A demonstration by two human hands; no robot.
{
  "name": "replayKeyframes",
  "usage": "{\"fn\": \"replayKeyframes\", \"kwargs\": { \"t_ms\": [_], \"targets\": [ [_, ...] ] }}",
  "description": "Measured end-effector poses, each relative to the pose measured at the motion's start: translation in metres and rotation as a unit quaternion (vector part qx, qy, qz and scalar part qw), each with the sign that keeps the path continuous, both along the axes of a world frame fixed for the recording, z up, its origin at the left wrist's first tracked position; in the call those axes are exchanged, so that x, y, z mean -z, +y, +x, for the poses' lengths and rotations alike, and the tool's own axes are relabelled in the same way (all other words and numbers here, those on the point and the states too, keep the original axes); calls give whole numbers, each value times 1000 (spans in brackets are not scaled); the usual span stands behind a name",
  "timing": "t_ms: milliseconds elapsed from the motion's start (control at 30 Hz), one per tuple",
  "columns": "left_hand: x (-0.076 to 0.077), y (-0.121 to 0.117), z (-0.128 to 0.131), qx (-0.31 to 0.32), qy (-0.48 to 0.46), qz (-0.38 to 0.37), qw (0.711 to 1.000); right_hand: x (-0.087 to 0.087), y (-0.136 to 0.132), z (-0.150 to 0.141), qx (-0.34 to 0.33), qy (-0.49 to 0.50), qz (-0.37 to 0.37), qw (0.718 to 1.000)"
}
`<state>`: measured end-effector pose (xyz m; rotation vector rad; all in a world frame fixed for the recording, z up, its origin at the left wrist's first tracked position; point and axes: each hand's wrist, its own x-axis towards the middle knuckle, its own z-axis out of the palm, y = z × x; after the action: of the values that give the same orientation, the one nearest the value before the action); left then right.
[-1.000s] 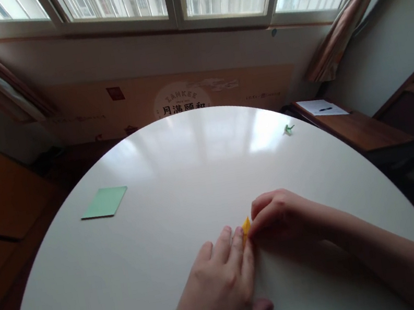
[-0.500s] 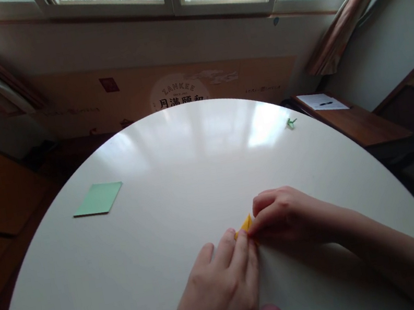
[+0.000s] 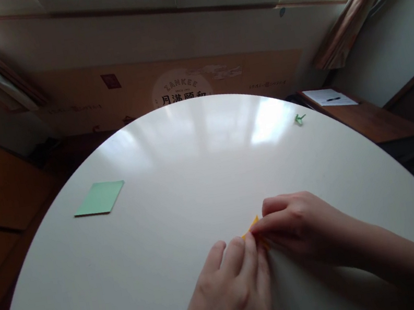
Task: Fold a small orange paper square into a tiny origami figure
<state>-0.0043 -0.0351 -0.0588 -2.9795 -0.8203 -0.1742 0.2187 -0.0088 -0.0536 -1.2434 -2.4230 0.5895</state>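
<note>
A small piece of yellow folded paper (image 3: 256,222) lies on the white round table (image 3: 161,258), mostly covered by my fingers. My left hand (image 3: 234,282) presses it down with the fingertips, the fingers side by side and the thumb low and apart. From the right, my right hand (image 3: 295,219) pinches the paper's edge between thumb and forefinger, its other fingers curled. The fingertips of both hands meet over the paper, so its full shape is hidden.
A stack of light green square paper (image 3: 100,198) lies at the table's left. Near the far right edge sits a small green folded paper figure (image 3: 299,119). Beyond it, a wooden side table (image 3: 378,121) bears a white sheet (image 3: 324,98) with a pen (image 3: 333,99).
The view has shifted slightly. My right hand's fingertips have moved in over the yellow paper, and less of it shows. My left hand still presses on it.
</note>
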Motion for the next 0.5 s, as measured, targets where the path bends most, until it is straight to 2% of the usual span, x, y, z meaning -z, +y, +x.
{"fn": "replayKeyframes", "kwargs": {
  "t_ms": [167,500],
  "targets": [
    [1,4,3,10,16,-37,999,2,-1,-1,38,-48,35,998],
    [-5,2,7,-26,5,-56,998,3,-1,-2,90,-77,71,990]
  ]
}}
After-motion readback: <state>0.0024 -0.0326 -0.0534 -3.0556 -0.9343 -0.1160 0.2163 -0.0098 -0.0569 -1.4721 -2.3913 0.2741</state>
